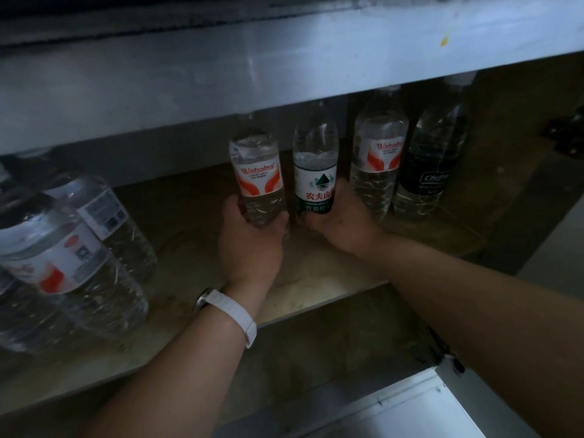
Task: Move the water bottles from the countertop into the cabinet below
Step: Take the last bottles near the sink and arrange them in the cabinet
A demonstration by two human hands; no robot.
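Inside the dim cabinet, my left hand (249, 238) grips the base of a clear bottle with a red-and-white label (257, 175). Just to its right, my right hand (339, 221) holds the bottom of a bottle with a green-and-white label (314, 172). Both bottles are upright on or just above the cabinet shelf (189, 235). Two more upright bottles stand to the right: a red-and-white labelled one (377, 159) and a dark-labelled one (431, 165). Their caps are hidden behind the countertop edge.
The grey countertop edge (252, 74) overhangs the cabinet opening. Larger water bottles (63, 254) fill the shelf's left side. A white cabinet door (426, 406) stands open at the lower right. A white watch band wraps my left wrist (234, 314).
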